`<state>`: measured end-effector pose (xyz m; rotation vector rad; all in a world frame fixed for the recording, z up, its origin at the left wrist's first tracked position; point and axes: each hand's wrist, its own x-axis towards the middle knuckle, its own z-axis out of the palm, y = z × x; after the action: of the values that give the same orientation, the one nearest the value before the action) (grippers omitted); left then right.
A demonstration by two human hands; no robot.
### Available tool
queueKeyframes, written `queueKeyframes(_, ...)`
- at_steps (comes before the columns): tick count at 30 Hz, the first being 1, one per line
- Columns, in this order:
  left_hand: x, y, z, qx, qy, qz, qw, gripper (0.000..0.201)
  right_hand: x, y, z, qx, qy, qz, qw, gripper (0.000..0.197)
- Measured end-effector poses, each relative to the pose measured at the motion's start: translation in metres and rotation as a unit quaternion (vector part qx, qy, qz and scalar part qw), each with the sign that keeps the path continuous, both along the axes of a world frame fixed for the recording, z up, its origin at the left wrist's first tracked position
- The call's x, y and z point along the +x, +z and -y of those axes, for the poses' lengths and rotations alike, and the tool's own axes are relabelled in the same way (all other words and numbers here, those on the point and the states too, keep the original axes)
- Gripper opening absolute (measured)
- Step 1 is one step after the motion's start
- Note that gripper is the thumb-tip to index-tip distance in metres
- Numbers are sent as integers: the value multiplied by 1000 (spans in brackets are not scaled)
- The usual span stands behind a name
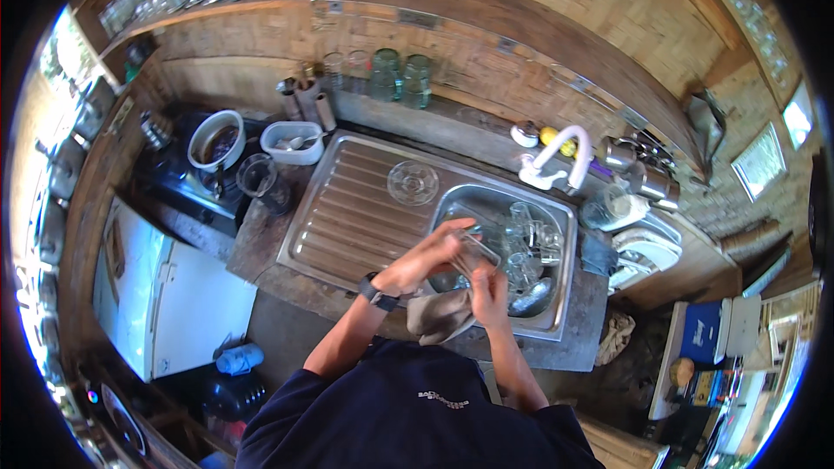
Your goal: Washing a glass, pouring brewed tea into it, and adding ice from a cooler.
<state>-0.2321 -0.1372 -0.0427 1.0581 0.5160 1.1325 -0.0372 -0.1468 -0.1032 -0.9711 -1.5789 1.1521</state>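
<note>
Over the near left part of the sink basin (566,282), a clear glass (479,252) is held between my two hands. My left hand (441,247) comes from the left, wearing a dark wristwatch, and its fingers are closed on the glass. From the near side my right hand (489,293) grips the same glass. A grey-brown cloth (437,317) hangs just left of my right hand, against my shirt; which hand bears it I cannot tell. Several clear glasses and mugs (521,267) lie in the basin beside a shiny metal piece (530,298).
A glass dish (413,183) sits on the ribbed metal drainboard (347,208). Behind the basin rises a white curved faucet (556,161). Left are a white tub with utensils (293,143), a dark-stained pot (216,141) and a clear pitcher (263,182). Green jars (400,78) line the back ledge.
</note>
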Motion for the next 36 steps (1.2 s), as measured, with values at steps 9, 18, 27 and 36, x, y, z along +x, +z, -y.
queueKeyframes(9,32,2,-8,-10,314,-350,882,43,-35,5,-5,-105,-74,-79,989,62)
queueKeyframes(18,26,-35,-3,190,299,-244,903,32,-28,44,-11,-411,-119,-121,896,69)
queueKeyframes(27,28,-24,-9,-63,266,-307,912,55,-22,14,-7,52,37,100,993,64)
queueKeyframes(36,8,-43,-3,346,269,-318,841,13,-25,36,-9,-552,-104,-115,819,84)
